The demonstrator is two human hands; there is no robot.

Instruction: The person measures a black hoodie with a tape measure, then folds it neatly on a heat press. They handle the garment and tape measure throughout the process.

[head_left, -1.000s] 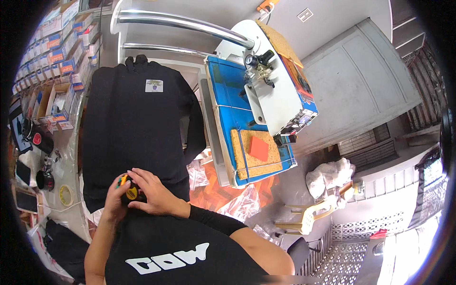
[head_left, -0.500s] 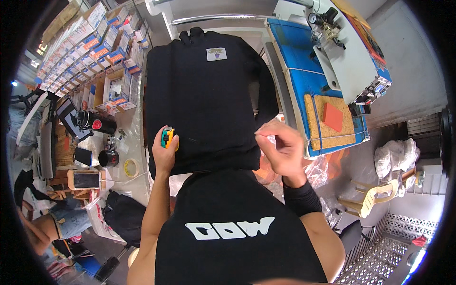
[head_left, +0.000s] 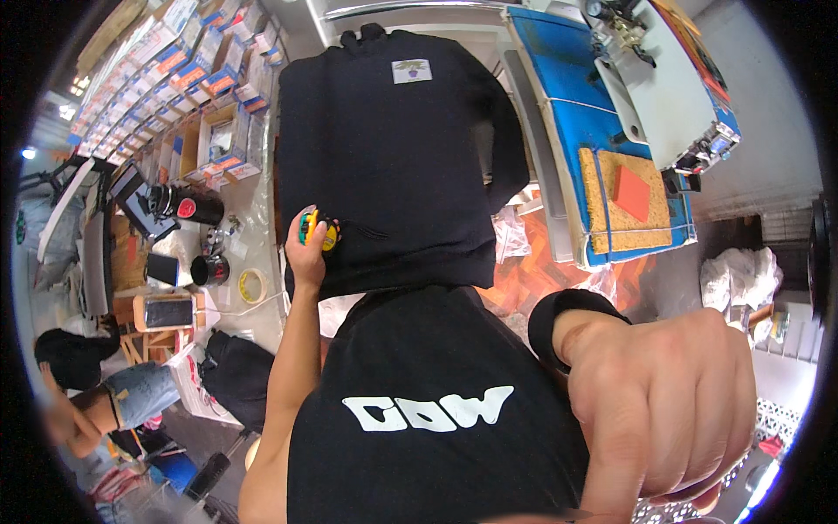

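Note:
A black hooded sweatshirt (head_left: pixel 393 157) lies spread flat in front of me, with a small light printed patch (head_left: pixel 411 72) high on its right side. My left hand (head_left: pixel 306 253) rests at its lower left part, closed around a small yellow, teal and black hand tool (head_left: pixel 330 234) whose kind I cannot make out. Beside the tool, a few thin dark strands (head_left: pixel 371 230) lie on the fabric. At the lower right, my right hand (head_left: pixel 668 393) is raised close to the camera, away from the garment. Its fingers are curled, and their tips are hidden.
To the right stands a press with a blue bed (head_left: pixel 567 113), bearing a cork board (head_left: pixel 602 210) and a red block (head_left: pixel 631 194). Stacked cardboard boxes (head_left: pixel 218 140), a black bottle (head_left: pixel 196 208) and a tape roll (head_left: pixel 252 286) are at left. A person (head_left: pixel 131 393) is at lower left.
My right hand has left the sweatshirt's lower right edge and come up close to the camera at the lower right. My left hand stays on the sweatshirt with the tool, turned slightly.

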